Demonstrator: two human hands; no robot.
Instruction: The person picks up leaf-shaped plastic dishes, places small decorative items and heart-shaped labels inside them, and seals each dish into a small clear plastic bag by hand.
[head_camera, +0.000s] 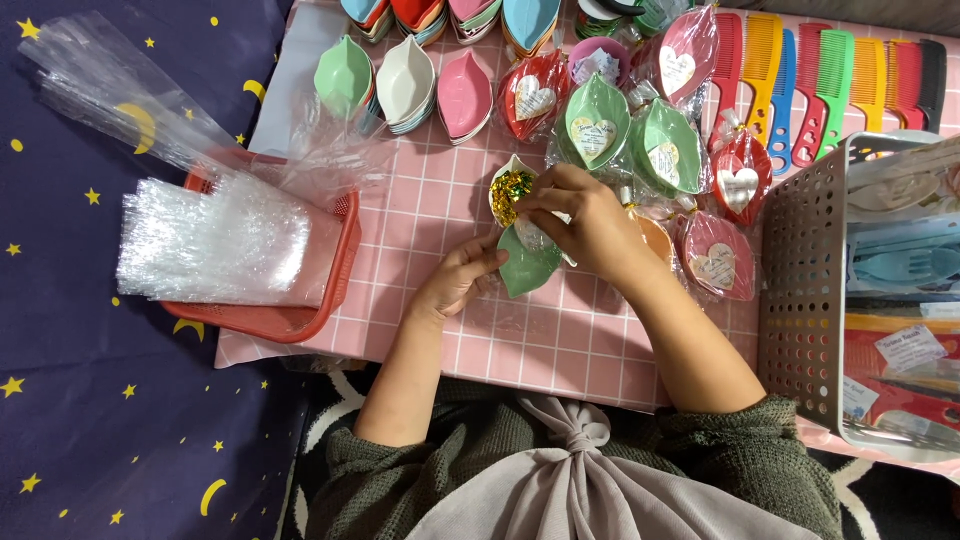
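Note:
My left hand (458, 280) holds the lower edge of a green leaf-shaped dish (522, 268) inside clear wrap, on the pink checked cloth (420, 200). My right hand (585, 218) pinches the wrap at the top of the dish, beside a gold twist tie (509, 189) and a white dish edge. Finished wrapped dishes with heart tags (596, 128) lie just beyond and right of my right hand.
A red basket (300, 318) with a stack of clear bags (215, 240) sits at the left. Stacks of unwrapped leaf dishes (405, 82) line the back. Coloured combs (800, 80) lie at the back right. A grey perforated bin (805, 290) with packets stands right.

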